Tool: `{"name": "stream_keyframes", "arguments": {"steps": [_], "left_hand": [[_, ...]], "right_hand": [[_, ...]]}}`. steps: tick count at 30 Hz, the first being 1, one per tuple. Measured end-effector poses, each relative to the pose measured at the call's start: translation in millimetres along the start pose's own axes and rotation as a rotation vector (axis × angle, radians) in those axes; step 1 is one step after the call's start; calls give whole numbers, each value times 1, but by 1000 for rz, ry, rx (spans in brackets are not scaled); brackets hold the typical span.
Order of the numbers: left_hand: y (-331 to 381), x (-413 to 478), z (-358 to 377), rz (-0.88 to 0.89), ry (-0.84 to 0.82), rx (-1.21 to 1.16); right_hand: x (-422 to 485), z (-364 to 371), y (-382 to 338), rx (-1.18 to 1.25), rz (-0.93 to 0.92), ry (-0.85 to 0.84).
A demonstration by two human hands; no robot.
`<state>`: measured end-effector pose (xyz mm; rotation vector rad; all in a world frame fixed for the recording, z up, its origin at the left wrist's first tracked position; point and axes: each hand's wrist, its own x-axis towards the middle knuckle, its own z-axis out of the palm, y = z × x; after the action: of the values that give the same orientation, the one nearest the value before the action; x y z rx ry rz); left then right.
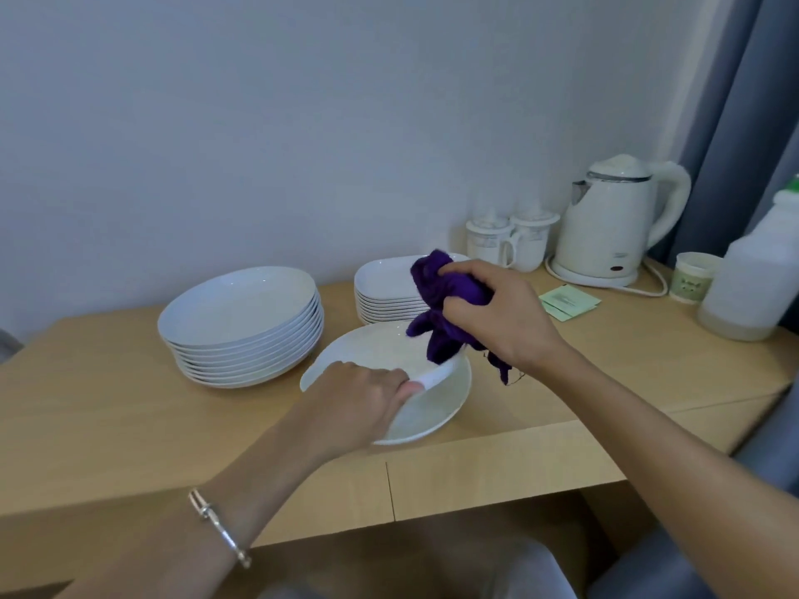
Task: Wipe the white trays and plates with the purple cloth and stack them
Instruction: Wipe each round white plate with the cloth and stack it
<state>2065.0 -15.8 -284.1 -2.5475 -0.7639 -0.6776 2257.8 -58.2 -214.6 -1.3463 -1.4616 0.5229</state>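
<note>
Left hand fingers pinch a plate mid-frame; right hand clutches the purple cloth. Plate stack left, tray stack behind: probably nearly done.

1. One purple cloth.
2. Two stacks: round plates, trays.
3. One plate I hold.
4. Two lidded mugs.
5. One kettle, one jug, one paper cup.

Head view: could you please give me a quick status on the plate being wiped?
Left hand grips plate rim. Right hand holds purple cloth at far rim. Plate stack alongside, nothing between.
</note>
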Motion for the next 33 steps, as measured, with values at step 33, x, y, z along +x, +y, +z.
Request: {"name": "stream_keyframes", "arguments": {"steps": [33], "left_hand": [[-42, -69, 3, -858, 393, -336]], "right_hand": [[12, 116, 30, -145, -86, -163]]}}
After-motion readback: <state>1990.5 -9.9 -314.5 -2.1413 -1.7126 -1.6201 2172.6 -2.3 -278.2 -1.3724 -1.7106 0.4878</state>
